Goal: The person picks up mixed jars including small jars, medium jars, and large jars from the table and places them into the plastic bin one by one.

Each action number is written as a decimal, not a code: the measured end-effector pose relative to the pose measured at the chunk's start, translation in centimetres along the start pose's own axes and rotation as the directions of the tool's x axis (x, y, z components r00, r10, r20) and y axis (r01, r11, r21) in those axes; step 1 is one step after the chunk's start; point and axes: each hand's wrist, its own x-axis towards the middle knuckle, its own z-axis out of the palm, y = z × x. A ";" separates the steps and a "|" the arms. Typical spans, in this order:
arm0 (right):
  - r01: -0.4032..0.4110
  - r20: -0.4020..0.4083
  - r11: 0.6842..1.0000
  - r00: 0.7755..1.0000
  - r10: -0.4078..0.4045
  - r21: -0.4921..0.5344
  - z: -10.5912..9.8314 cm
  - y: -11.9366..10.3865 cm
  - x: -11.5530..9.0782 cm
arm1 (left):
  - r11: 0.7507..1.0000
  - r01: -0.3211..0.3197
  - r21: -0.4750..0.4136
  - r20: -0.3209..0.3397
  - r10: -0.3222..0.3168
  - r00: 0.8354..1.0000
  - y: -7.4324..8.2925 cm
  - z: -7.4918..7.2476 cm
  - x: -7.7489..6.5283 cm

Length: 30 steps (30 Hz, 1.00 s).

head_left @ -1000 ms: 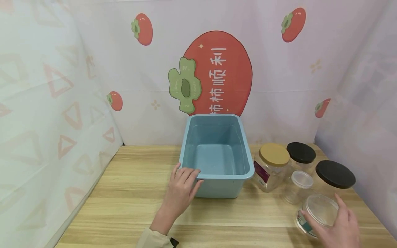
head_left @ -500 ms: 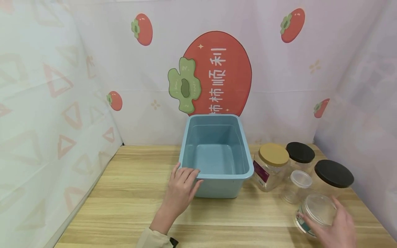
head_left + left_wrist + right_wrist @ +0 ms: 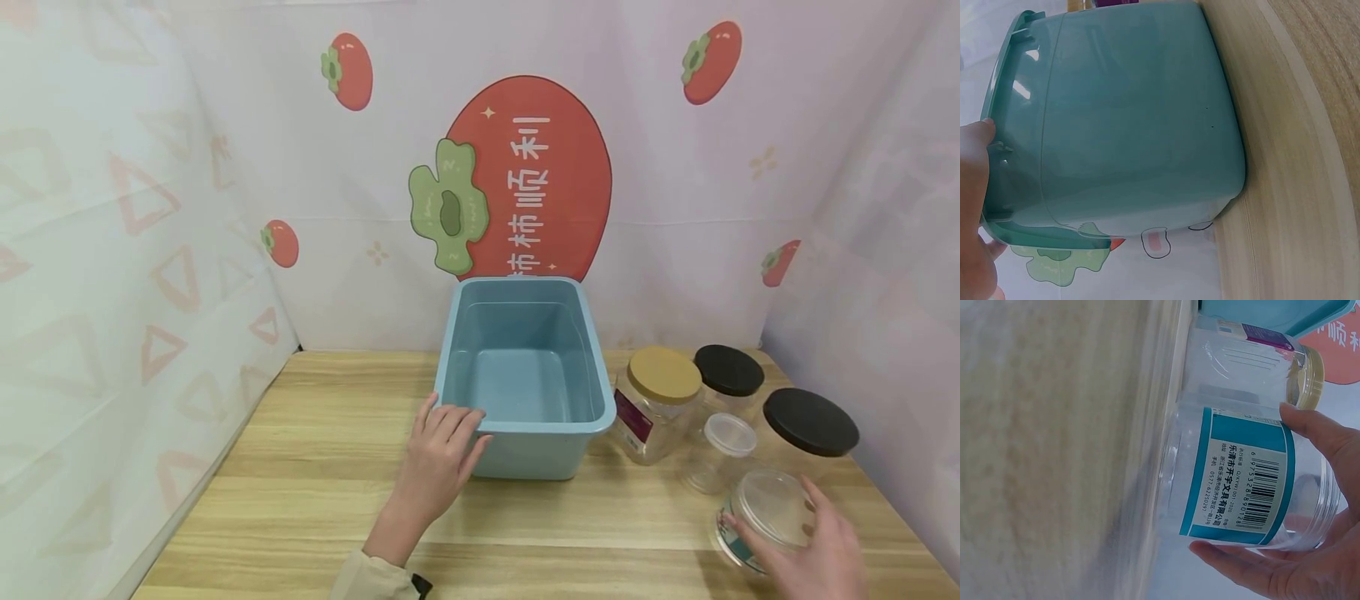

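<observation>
A light-blue plastic bin stands on the wooden table. My left hand holds its front left corner, fingers over the rim and thumb outside; the left wrist view shows the thumb against the rim. At the lower right, my right hand holds a clear jar with a clear lid. In the right wrist view the thumb lies on one side of that jar's teal-and-white barcode label, the fingers on the other. The jar stands upright, its base at the table.
Right of the bin stand a jar with a tan lid, a small clear jar, and two jars with black lids, one farther back and one nearer. A persimmon-print curtain hangs behind the table.
My right hand has moved slightly left and closed in around the clear jar, thumb and fingers coming against its sides. The left hand and the bin have stayed put.
</observation>
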 end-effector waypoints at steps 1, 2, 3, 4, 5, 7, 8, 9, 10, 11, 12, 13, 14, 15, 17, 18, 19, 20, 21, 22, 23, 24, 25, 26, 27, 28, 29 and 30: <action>-0.001 0.004 1.000 1.000 0.001 -0.001 0.0 0.0 0.0 | 1.000 0.000 -0.001 0.000 0.000 1.000 0.0 0.0 0.0; -0.003 0.008 1.000 1.000 0.003 -0.001 -0.1 0.0 0.0 | 1.000 0.001 -0.001 0.000 -0.001 1.000 0.0 0.0 0.0; -0.003 0.012 1.000 1.000 0.003 -0.003 -0.1 -0.1 0.0 | 1.000 0.001 0.000 0.001 -0.001 1.000 0.1 0.0 0.0; -0.001 0.015 1.000 1.000 0.001 -0.001 -0.1 -0.1 0.0 | 1.000 0.003 -0.002 0.000 -0.003 1.000 0.1 0.0 0.0; -0.001 0.021 1.000 1.000 0.001 -0.005 -0.2 0.0 0.0 | 1.000 0.004 -0.003 -0.001 -0.004 1.000 0.1 -0.1 0.0; 0.009 0.029 1.000 1.000 -0.009 -0.014 -0.2 0.0 0.1 | 1.000 0.005 -0.006 -0.001 -0.005 1.000 0.1 -0.1 0.1; 0.018 0.031 1.000 0.999 -0.018 -0.019 -0.3 0.1 0.1 | 1.000 0.006 -0.008 -0.001 -0.006 1.000 0.1 -0.1 0.1; 0.028 0.034 0.999 0.999 -0.027 -0.027 -0.3 0.0 0.2 | 1.000 0.006 -0.010 -0.002 -0.006 1.000 0.2 -0.1 0.1; 0.033 0.037 0.999 0.999 -0.032 -0.032 -0.3 0.0 0.2 | 1.000 0.006 -0.012 -0.004 -0.006 1.000 0.2 -0.1 0.1; 0.042 0.038 0.998 0.998 -0.041 -0.037 -0.3 0.0 0.2 | 1.000 0.006 -0.013 -0.005 -0.006 1.000 0.2 -0.1 0.1; 0.057 0.034 0.998 0.998 -0.056 -0.036 -0.3 0.0 0.3 | 1.000 0.005 -0.014 -0.005 -0.005 1.000 0.2 -0.1 0.1; 0.067 0.031 0.997 0.997 -0.066 -0.040 -0.3 -0.1 0.3 | 1.000 0.005 -0.015 -0.007 -0.005 1.000 0.2 -0.1 0.1; 0.074 0.032 0.996 0.997 -0.073 -0.041 -0.3 -0.2 0.3 | 1.000 0.005 -0.015 -0.006 -0.005 1.000 0.1 -0.1 0.1; 0.080 0.031 0.996 0.996 -0.079 -0.042 -0.3 -0.2 0.3 | 1.000 0.004 -0.015 -0.006 -0.005 1.000 0.1 -0.1 0.1; 0.104 0.020 0.994 0.994 -0.103 -0.039 -0.3 -0.3 0.2 | 1.000 0.003 -0.014 -0.005 -0.004 1.000 0.1 -0.1 0.0; 0.116 0.012 0.992 0.993 -0.116 -0.039 -0.4 -0.3 0.2 | 1.000 0.004 -0.014 -0.005 -0.004 1.000 0.1 -0.1 0.0; 0.127 0.006 0.991 0.992 -0.126 -0.039 -0.4 -0.4 0.1 | 1.000 0.004 -0.013 -0.004 -0.004 1.000 0.1 -0.1 0.0; 0.136 -0.002 0.990 0.991 -0.136 -0.035 -0.4 -0.5 0.1 | 1.000 0.005 -0.012 -0.002 -0.005 1.000 0.1 -0.1 0.0; 0.150 -0.013 0.988 0.988 -0.151 -0.027 -0.5 -0.6 0.1 | 1.000 0.006 -0.013 0.001 -0.006 1.000 0.1 -0.1 0.0; 0.161 -0.023 0.987 0.987 -0.161 -0.020 -0.5 -0.7 0.0 | 1.000 0.008 -0.014 0.004 -0.008 1.000 0.1 -0.1 0.0; 0.163 -0.027 0.986 0.986 -0.164 -0.014 -0.6 -0.9 0.0 | 1.000 0.010 -0.015 0.006 -0.010 1.000 0.2 -0.2 0.0; 0.165 -0.032 0.986 0.986 -0.165 -0.008 -0.7 -1.1 -0.1 | 1.000 0.013 -0.016 0.009 -0.013 1.000 0.2 -0.2 0.1; 0.163 -0.033 0.987 0.986 -0.163 -0.003 -0.7 -1.3 -0.1 | 1.000 0.016 -0.017 0.012 -0.015 1.000 0.2 -0.2 0.1; 0.162 -0.037 0.987 0.986 -0.161 0.002 -0.8 -1.5 -0.2 | 1.000 0.018 -0.018 0.014 -0.018 1.000 0.2 -0.2 0.1; 0.165 -0.038 0.986 0.986 -0.165 0.006 -0.9 -1.7 -0.2 | 1.000 0.020 -0.019 0.015 -0.019 1.000 0.2 -0.2 0.1; 0.162 -0.034 0.987 0.986 -0.162 0.004 -0.9 -1.9 -0.2 | 1.000 0.021 -0.019 0.015 -0.020 1.000 0.2 -0.2 0.1; 0.164 -0.032 0.986 0.986 -0.164 0.001 -1.0 -2.0 -0.2 | 1.000 0.021 -0.020 0.015 -0.021 1.000 0.2 -0.2 0.1; 0.172 -0.036 0.985 0.984 -0.172 -0.002 -1.1 -2.2 -0.1 | 1.000 0.023 -0.021 0.017 -0.022 1.000 0.2 -0.2 0.1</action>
